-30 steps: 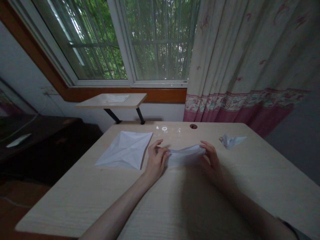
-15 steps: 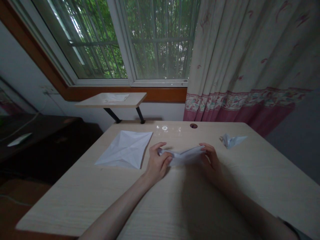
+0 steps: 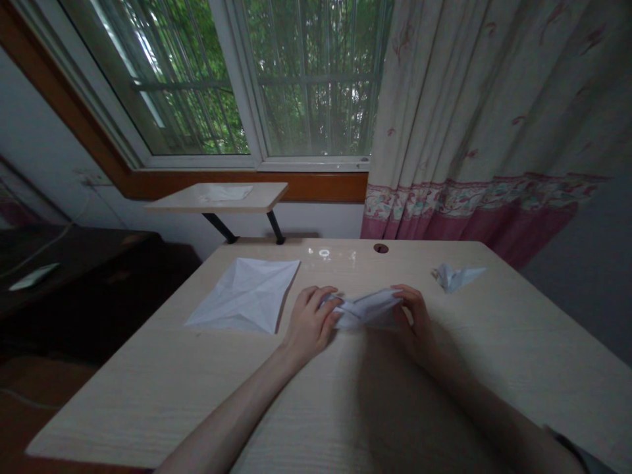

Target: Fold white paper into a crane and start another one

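With fingers (image 3: 332, 303) pinched nearly closed, holds folded white paper (image 3: 374, 307) on or just above the worktop (image 3: 296, 418), by its left end in an arched left hand (image 3: 307, 321), right end in an inward-curled right hand (image 3: 417, 322).

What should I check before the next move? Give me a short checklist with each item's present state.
1. Left hand gripping the folded paper at its left end: ok.
2. Right hand gripping its right end: ok.
3. Folded paper lying flat: not ok; a slanting bend shows near its middle.
4. Its edges lined up: cannot tell; fingers cover both ends.
5. Creased sheet out from under the hands: ok, spread on the table left of the left hand.
6. Small folded piece apart from the right hand: ok, farther right.
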Demonstrator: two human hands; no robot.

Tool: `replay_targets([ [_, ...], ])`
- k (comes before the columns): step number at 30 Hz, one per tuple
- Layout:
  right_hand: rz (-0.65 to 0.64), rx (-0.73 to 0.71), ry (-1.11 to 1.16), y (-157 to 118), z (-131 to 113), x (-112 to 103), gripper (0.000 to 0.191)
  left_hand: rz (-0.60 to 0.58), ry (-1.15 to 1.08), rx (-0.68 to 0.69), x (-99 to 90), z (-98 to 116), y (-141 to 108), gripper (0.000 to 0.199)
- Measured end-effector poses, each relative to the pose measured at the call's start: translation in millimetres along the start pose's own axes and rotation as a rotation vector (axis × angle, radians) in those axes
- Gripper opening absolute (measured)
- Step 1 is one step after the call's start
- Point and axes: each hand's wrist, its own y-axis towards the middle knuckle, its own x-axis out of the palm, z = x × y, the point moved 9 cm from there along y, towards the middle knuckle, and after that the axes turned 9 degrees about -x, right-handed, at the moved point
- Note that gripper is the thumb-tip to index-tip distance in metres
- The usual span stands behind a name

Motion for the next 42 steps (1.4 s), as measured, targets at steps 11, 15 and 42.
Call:
replay_targets([
  [11, -0.01, -0.036, -0.024, 1.9, -6.5, 1.2, 0.029, -0.006, -0.009, -0.053, 3.6, -5.0, 0.3, 0.034],
  [15, -0.016, -0.027, -0.043, 0.8, -3.7, 1.5, 0.03, 0.014, -0.155, -0.059, -4.9, -4.7, 0.6, 0.04],
  [42, -0.061, -0.075, -0.157, 0.9, -3.9, 1.0, 0.047, 0.158, -0.208, -0.165, -13.6, -14.9, -1.4, 0.046],
])
